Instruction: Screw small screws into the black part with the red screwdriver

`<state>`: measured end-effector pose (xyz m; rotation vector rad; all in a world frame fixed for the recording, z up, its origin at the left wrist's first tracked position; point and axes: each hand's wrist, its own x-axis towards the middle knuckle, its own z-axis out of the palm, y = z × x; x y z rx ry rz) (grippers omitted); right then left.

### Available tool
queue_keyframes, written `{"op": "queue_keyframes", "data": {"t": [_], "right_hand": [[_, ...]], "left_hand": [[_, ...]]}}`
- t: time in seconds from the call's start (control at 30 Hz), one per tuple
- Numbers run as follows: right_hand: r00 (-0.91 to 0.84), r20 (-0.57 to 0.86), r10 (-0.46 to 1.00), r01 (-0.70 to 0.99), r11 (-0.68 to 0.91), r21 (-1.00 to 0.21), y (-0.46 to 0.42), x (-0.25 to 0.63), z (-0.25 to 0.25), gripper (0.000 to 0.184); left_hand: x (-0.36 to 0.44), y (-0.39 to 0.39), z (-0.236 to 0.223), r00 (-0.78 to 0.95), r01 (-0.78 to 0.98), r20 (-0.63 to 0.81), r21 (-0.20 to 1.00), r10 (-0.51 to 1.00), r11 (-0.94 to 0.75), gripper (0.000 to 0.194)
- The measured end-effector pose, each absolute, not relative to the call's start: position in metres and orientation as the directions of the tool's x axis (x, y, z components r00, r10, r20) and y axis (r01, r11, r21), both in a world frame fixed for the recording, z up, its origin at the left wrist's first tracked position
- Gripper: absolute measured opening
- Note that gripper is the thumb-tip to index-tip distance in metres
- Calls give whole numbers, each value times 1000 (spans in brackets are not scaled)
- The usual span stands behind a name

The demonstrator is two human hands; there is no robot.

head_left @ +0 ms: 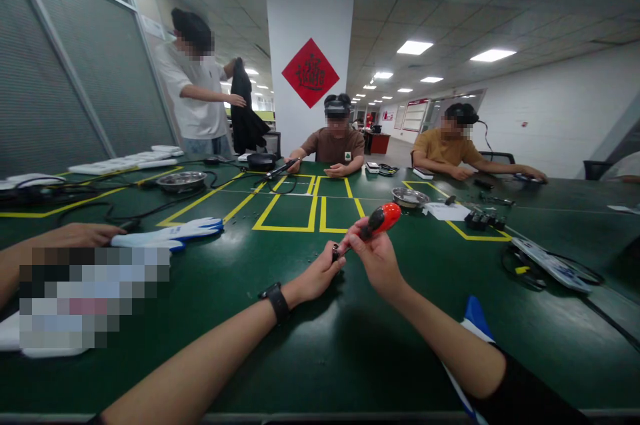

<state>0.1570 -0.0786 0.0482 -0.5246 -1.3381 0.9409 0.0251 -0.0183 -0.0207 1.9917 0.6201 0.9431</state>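
While the left hand [316, 276] pinches a small dark part [335, 252], the right hand [381, 263] grasps a red-and-black screwdriver [384, 219], shaft angled towards that part. Step in hand reads as working tip against part; contact unclear. Any turn calls for tip alignment, steady left grip. Both items above green table [350, 371]. Left: blue-and-white glove [170, 234] near another person's hand [90, 236]. Far right: metal bowl [410, 198], white paper [450, 211].

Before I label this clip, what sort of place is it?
Likely an office workroom: ceiling light panels, a green table marked with yellow tape, and a screwdriver in the right hand.
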Motion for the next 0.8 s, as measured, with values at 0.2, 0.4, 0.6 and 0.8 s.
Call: {"op": "queue_keyframes", "data": {"t": [0.2, 0.4, 0.6, 0.8], "right_hand": [[-37, 565, 824, -335, 523, -784, -79, 160, 42, 36], [-47, 581, 812, -267, 551, -791, -77, 163, 44, 29], [-89, 612, 786, -263, 575, -775, -73, 164, 41, 7], [-59, 641, 766, -217, 617, -757, -80, 161, 38, 36]], "left_hand": [[25, -19, -19, 600, 77, 401, 832, 692, -549, 20], [23, -20, -20, 596, 105, 399, 821, 696, -561, 22], [23, -22, -15, 615, 92, 396, 823, 682, -561, 20], [24, -20, -17, 605, 112, 384, 826, 697, -552, 24]]}}
